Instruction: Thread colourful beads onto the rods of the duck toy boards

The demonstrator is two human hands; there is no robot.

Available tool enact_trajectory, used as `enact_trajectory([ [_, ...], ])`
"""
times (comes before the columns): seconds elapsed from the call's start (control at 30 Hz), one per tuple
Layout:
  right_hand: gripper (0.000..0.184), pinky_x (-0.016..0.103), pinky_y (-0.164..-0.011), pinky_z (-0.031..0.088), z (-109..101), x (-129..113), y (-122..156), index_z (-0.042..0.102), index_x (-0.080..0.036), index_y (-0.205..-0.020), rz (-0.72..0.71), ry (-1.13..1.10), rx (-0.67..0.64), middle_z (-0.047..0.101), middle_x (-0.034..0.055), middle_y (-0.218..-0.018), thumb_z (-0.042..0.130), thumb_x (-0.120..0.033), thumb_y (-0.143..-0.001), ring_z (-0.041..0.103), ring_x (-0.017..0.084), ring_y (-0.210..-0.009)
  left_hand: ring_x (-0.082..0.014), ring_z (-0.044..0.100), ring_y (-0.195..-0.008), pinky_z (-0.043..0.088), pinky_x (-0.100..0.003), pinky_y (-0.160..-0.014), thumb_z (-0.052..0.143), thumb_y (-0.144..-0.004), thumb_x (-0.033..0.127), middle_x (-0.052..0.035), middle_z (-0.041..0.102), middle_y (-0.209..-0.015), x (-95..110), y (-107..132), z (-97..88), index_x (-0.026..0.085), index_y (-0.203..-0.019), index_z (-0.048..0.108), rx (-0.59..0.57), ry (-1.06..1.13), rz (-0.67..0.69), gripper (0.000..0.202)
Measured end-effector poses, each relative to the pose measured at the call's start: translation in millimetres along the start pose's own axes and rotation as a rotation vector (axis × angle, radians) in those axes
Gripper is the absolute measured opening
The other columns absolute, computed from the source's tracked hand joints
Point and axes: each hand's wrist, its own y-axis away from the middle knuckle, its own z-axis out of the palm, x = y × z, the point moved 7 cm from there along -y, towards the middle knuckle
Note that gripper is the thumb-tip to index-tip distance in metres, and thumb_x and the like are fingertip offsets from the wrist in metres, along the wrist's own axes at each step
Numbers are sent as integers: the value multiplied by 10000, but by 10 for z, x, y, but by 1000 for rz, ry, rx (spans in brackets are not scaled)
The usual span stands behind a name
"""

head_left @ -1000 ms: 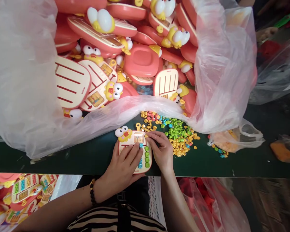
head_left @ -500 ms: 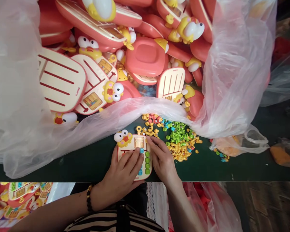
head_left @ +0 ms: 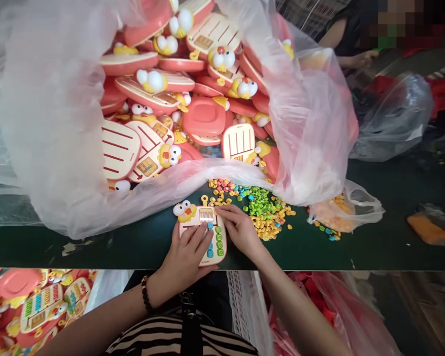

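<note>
A cream and red sliding-puzzle toy (head_left: 215,260) with a bug-eyed yellow duck head (head_left: 186,211) lies near the front edge of the dark green table. My left hand (head_left: 185,247) is closed around its left and lower side, fingers lying across the face. Green pieces (head_left: 219,244) sit in a column in its right slot. Blue pieces (head_left: 209,249) show beside my left fingertips. My right hand (head_left: 241,228) pinches at the toy's upper right corner; what is between the fingertips is too small to make out.
Behind the toy, a large plastic bag (head_left: 241,169) holds many similar toys. Loose green pieces (head_left: 257,201) and yellow pieces (head_left: 269,227) lie heaped to the right. Further right are a small plastic bag (head_left: 367,210) and an orange block (head_left: 426,228). Another person's hand (head_left: 365,59) appears at upper right.
The camera view has shifted, bringing the other person into sight at upper right. Both my hands keep nearly the same places on the toy.
</note>
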Motion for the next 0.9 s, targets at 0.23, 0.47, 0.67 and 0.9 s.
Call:
enact_trajectory([
  [0.23, 174, 315, -799, 533, -16, 96, -219, 775, -230, -847, 139, -115, -119, 713, 56, -917, 612, -198, -798, 671, 183, -849, -290, 484, -1099, 254, -536, -1090, 650, -763, 606, -120, 573, -1322, 9, 22, 1, 179, -1273, 563, 16, 8, -19, 671],
  [0.47, 115, 251, -628, 501, 52, 309, -408, 735, -191, -723, 387, -291, -267, 711, 11, -722, 721, -271, -640, 633, 148, -656, -288, 482, -1116, 214, -542, -1106, 615, -789, 617, -116, 566, -1331, -1, 28, 31, 185, -1306, 536, 14, 7, -25, 679],
  [0.67, 60, 206, -488, 427, 107, 356, -528, 693, -187, -640, 436, -136, -385, 631, -33, -536, 740, -212, -613, 542, 107, -487, -294, 477, -1145, 227, -548, -1104, 624, -787, 607, -134, 547, -1345, 1, 23, 43, 185, -1319, 527, -12, 11, -13, 686],
  [0.9, 106, 258, -610, 503, -75, -312, -448, 727, -204, -786, 218, -132, -217, 714, 18, -749, 671, -288, -755, 640, 156, -681, -242, 537, -1082, 243, -517, -1134, 659, -802, 528, -84, 654, -1171, -35, 148, -228, 221, -1229, 589, 267, 49, 0, 530],
])
